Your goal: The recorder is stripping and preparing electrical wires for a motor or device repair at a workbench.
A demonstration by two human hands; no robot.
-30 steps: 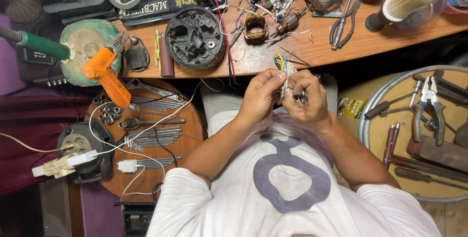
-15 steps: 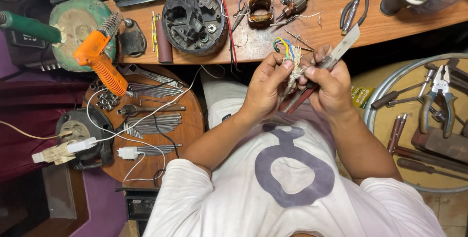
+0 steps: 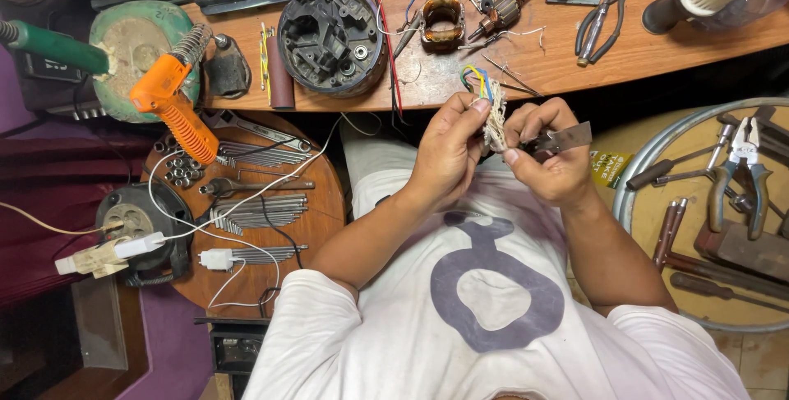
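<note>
Two hands: both are raised close together in front of the chest, just below the edge of the wooden workbench [image 3: 575, 71].
Far left: an orange plastic heat gun [image 3: 168, 104] is seen lying across a round wooden stool top [image 3: 320, 203], beside rows of slim metal bits [image 3: 255, 211] and a white cord.
Bench, left of centre: a round black plastic motor housing [image 3: 333, 34], ribbed and hollow, is set near the bench edge.
Bench, centre: a copper-wound stator [image 3: 442, 22] is seen among loose wires.
Left hand [image 3: 444, 157]: the fingers are curled and pinched on a small whitish string-wrapped coil bundle [image 3: 495, 124], from which blue, yellow and green insulated leads [image 3: 477, 81] rise.
Coil bundle: it is held between the two hands, in the air, touching both; its wrapping looks fibrous and frayed.
Right hand [image 3: 551, 161]: the fingers are closed round a flat grey metal blade [image 3: 567, 137], with the thumb pressed toward the bundle.
Doing it well: the bundle is best gripped firmly while the blade is worked gently and away from the fingers, so that the leads are not nicked.
Far right: blue-handled pliers [image 3: 744, 174] and dark hand tools are laid in a round metal tray [image 3: 637, 178].
</note>
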